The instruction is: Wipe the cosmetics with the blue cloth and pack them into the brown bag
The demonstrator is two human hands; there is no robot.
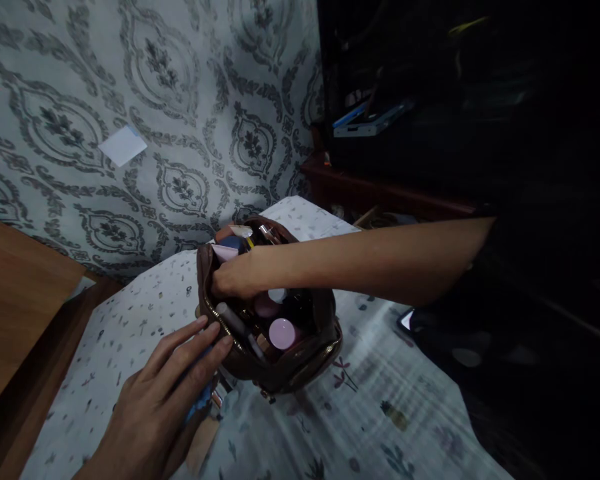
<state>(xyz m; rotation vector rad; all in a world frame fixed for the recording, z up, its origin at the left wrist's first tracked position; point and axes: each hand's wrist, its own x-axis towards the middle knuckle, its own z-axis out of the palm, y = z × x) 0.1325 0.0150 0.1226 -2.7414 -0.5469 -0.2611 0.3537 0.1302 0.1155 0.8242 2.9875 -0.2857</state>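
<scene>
A brown zippered bag [290, 373] stands unzipped on the bedding, full of cosmetic containers and tubes. My right hand [240, 273] reaches down into its left side, with the fingertips hidden among the contents. Near that hand are a light pink flat item [225, 253] and a grey tube [233, 318]. A pink round lid [282, 333] shows toward the front. My left hand [165, 387] has its fingers stretched out, the tips at the bag's near-left zipper edge. Beneath it, a blue item [199, 405] and a beige item [203, 443] are partly covered.
White patterned bedding [380, 373] lies under the bag. Behind it rises a wall with ornate grey wallpaper [180, 180] and a white paper [123, 145]. A dark red wooden ledge [380, 190] runs along the right, and a wooden panel [25, 307] stands at left.
</scene>
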